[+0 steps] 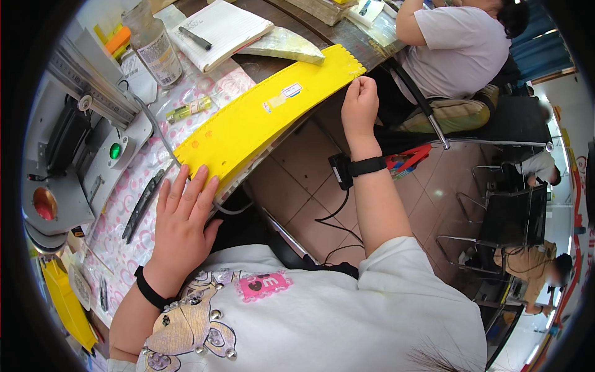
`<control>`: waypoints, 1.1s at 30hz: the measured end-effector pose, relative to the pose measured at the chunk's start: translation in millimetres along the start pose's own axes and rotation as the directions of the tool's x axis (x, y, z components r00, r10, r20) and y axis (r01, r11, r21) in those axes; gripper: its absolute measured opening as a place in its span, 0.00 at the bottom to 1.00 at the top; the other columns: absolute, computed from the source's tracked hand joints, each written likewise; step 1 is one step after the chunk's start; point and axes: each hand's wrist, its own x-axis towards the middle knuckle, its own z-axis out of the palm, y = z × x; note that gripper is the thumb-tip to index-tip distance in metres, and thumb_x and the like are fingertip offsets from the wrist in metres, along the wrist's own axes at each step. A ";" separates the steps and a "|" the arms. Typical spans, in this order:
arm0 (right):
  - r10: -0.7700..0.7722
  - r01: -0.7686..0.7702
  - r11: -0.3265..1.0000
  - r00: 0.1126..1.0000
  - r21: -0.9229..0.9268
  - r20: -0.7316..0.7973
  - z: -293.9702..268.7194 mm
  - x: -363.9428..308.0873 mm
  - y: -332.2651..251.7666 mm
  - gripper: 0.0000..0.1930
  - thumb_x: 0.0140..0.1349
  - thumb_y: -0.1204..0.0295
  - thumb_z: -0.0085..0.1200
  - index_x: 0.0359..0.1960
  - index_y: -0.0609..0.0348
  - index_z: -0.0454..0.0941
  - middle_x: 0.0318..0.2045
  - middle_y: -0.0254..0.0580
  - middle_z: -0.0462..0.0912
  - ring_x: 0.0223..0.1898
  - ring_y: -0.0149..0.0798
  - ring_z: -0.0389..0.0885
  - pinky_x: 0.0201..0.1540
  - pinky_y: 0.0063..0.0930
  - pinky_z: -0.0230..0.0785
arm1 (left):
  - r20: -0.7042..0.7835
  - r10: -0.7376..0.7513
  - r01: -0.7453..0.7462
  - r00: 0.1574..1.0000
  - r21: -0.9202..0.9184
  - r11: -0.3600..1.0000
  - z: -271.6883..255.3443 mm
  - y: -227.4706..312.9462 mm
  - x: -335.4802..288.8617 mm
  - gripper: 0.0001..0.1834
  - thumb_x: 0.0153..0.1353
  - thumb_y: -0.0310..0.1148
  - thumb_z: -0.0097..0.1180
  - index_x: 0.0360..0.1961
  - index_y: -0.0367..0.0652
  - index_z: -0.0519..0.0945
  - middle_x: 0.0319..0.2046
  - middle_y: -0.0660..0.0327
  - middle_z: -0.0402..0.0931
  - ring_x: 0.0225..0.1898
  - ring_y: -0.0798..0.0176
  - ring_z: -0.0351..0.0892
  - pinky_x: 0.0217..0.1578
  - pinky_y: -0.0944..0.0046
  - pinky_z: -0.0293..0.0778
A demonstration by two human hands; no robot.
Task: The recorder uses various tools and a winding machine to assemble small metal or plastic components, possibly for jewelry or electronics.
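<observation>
A long yellow tray-like piece (248, 118), toothed at its far right end and bearing small stickers, lies slantwise along the table's near edge. On its near left end rest the fingertips of my left hand (186, 229), stretched out flat and apart. By the far right corner, my right hand (360, 105) is closed in a fist, close against the edge. Whether anything is inside that fist is hidden. Left of my left hand, a dark narrow strip-shaped tool (142, 208) lies on the patterned table cover (118, 248).
A metal stand device (118, 152) with a green button occupies the left. Beyond the tray are a clear bottle (154, 53), an open notebook (217, 31) with a pen, and a yellow-green tube (189, 109). A person (455, 43) sits at the far right. Cables hang near my right wrist.
</observation>
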 end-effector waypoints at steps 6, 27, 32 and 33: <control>-0.018 0.046 0.977 0.990 -0.206 0.137 -7.1 -2.3 -2.1 0.06 0.63 0.70 0.46 0.34 0.61 0.69 0.26 0.54 0.78 0.30 0.59 0.76 0.32 0.47 0.67 | -0.001 0.000 0.000 1.000 0.001 1.000 -0.1 1.2 0.0 0.42 0.41 0.28 0.67 0.61 0.43 0.64 0.63 0.52 0.59 0.67 0.44 0.53 0.65 0.45 0.49; 0.853 -0.937 0.346 0.335 0.047 0.400 -165.5 -149.6 120.9 0.04 0.61 0.71 0.53 0.34 0.47 0.69 0.16 0.25 0.64 0.14 0.23 0.58 0.15 0.18 0.50 | -0.034 -0.003 0.002 0.999 -0.041 0.999 -3.0 -0.9 -2.4 0.41 0.42 0.28 0.65 0.62 0.44 0.64 0.63 0.55 0.61 0.67 0.48 0.54 0.65 0.47 0.50; 0.851 -0.917 0.390 0.395 0.086 0.346 -314.5 -194.7 253.6 0.08 0.60 0.72 0.54 0.37 0.44 0.69 0.17 0.26 0.66 0.15 0.25 0.61 0.16 0.19 0.52 | -0.059 0.028 -0.032 0.998 -0.062 0.998 -3.0 2.4 1.8 0.41 0.43 0.28 0.65 0.62 0.45 0.64 0.63 0.56 0.60 0.67 0.49 0.54 0.65 0.47 0.50; 0.840 -0.924 0.377 0.368 0.059 0.399 -312.0 -180.2 232.2 0.07 0.60 0.73 0.54 0.36 0.45 0.69 0.17 0.27 0.67 0.15 0.26 0.63 0.16 0.19 0.54 | -0.053 -0.005 0.003 0.999 -0.045 0.999 0.0 1.3 -5.1 0.41 0.43 0.28 0.65 0.62 0.46 0.64 0.63 0.57 0.60 0.67 0.49 0.54 0.65 0.47 0.50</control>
